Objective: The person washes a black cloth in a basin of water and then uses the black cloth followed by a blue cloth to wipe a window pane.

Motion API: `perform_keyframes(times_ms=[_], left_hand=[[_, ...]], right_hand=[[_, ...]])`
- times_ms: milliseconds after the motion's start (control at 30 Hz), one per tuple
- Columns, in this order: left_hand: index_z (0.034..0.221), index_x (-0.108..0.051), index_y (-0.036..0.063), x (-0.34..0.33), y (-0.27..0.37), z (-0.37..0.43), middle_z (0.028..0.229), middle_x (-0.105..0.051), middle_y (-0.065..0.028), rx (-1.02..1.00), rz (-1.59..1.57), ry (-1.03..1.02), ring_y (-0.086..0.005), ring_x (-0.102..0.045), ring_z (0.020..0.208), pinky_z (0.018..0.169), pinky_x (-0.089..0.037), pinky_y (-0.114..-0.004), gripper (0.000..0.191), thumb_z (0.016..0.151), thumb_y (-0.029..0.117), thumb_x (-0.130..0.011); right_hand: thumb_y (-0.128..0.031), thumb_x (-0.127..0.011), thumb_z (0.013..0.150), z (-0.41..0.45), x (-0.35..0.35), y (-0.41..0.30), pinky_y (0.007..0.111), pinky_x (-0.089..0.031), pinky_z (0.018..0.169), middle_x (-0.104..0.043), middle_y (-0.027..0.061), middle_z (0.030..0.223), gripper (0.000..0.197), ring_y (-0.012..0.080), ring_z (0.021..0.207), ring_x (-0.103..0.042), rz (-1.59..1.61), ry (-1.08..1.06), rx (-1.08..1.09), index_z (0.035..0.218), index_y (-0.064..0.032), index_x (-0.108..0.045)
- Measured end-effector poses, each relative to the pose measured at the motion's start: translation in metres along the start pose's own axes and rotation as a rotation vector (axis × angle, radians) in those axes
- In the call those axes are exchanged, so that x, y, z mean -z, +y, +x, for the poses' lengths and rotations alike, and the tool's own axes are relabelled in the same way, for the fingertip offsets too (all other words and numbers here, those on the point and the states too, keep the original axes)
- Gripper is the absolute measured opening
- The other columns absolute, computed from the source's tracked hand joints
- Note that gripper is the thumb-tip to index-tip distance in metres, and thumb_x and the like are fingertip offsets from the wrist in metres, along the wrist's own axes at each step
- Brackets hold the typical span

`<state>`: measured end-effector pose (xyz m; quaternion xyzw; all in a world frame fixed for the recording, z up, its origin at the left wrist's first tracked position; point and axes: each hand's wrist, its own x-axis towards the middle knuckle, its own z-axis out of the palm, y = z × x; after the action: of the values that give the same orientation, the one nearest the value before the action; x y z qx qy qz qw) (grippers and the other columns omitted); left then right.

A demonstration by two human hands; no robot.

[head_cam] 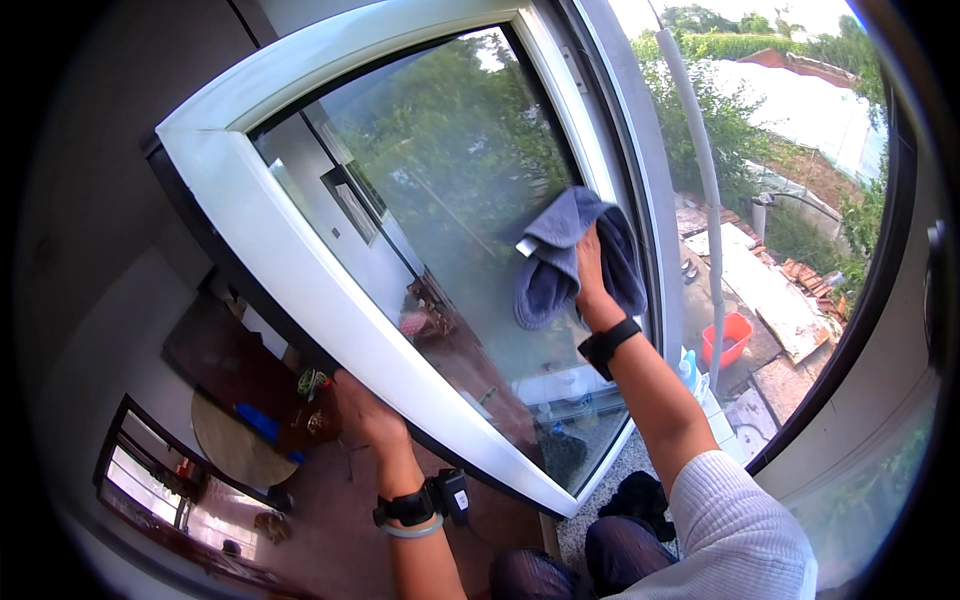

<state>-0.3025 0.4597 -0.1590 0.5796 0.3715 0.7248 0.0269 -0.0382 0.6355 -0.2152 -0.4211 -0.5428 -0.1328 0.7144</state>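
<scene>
A white-framed window sash [322, 285] stands swung inward in front of me, its glass pane [450, 172] reflecting trees and the room. My right hand [591, 262] presses a folded blue-grey cloth [551, 259] to the pane near the hinge side. A small white tag shows on the cloth. My left hand [371, 412] is at the sash's dark outer edge, seemingly steadying it, with its fingers partly hidden behind the frame. Black bands circle both wrists, and a small black device [453, 495] sits at the left one.
Bottles [687, 367] stand on the tiled outer ledge at right. Black cloth [637, 499] lies on the speckled sill by my knees. Outside are a grey pole [697, 135] and a red basin [726, 339]. Below left, a round tabletop [232, 442] leans inside the room.
</scene>
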Motion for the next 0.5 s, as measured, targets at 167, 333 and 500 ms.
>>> perform_keyframes(times_ms=[167, 333, 500], left_hand=[[0.090, -0.047, -0.0044, -0.001, 0.003, 0.002, 0.088, -0.050, -0.0123, 0.089, -0.151, -0.015, -0.0190, -0.048, 0.079, 0.074, -0.037, -0.031, 0.038, 0.087, 0.030, -0.033], [0.097, -0.047, -0.0051, 0.002, -0.007, 0.004, 0.094, -0.051, -0.0124, 0.068, -0.066, 0.043, -0.0199, -0.048, 0.084, 0.077, -0.036, -0.030, 0.044, 0.091, 0.034, -0.027], [0.100, -0.046, -0.0052, -0.006, -0.006, 0.003, 0.096, -0.050, -0.0133, 0.093, -0.071, 0.065, -0.0211, -0.048, 0.086, 0.078, -0.036, -0.030, 0.044, 0.090, 0.033, -0.028]], right_hand=[[-0.022, -0.052, 0.076, -0.036, 0.026, -0.047, 0.038, -0.036, 0.085, -0.041, 0.0226, 0.115, 0.041, 0.0374, 0.103, -0.042, 0.168, -0.098, -0.287, 0.111, -0.0022, -0.044], [-0.013, -0.045, 0.072, 0.071, 0.051, -0.165, 0.042, -0.039, 0.064, -0.051, 0.0233, 0.072, 0.019, 0.0389, 0.070, -0.048, 0.434, -0.111, 0.062, 0.084, 0.0019, -0.048], [-0.030, -0.045, 0.078, 0.117, 0.003, -0.240, 0.057, -0.021, 0.090, -0.043, 0.0088, 0.113, 0.032, 0.0276, 0.112, -0.033, 0.252, -0.037, 0.567, 0.105, -0.0132, -0.051]])
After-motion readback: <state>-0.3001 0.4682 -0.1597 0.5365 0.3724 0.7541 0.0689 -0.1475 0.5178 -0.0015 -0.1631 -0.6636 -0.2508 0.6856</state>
